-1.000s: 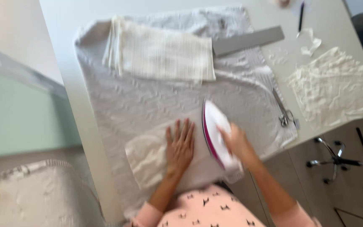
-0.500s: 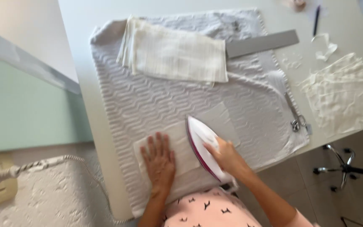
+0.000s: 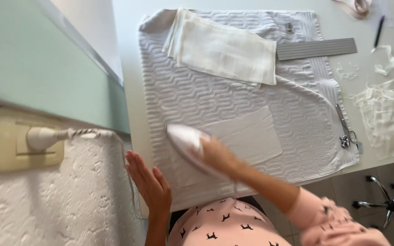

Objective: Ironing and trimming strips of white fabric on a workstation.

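White, pointed steam iron [image 3: 185, 139] sits at lower centre of the frame, blurred, on the left end of a flat cream cloth rectangle [image 3: 247, 136]; our right hand [image 3: 215, 155] is clamped on its handle. Our left hand [image 3: 149, 182] hangs open off the table's near-left edge, touching nothing. Around it we see a folded cream fabric stack [image 3: 222, 48] at the top, a grey ribbed ruler [image 3: 316, 48], and steel scissors [image 3: 344, 130] at the right. The white textured towel [image 3: 183, 91] leaves open room between cloth and stack. A twisted cord [image 3: 101, 133] runs to the beige wall socket [image 3: 21, 143] at left.
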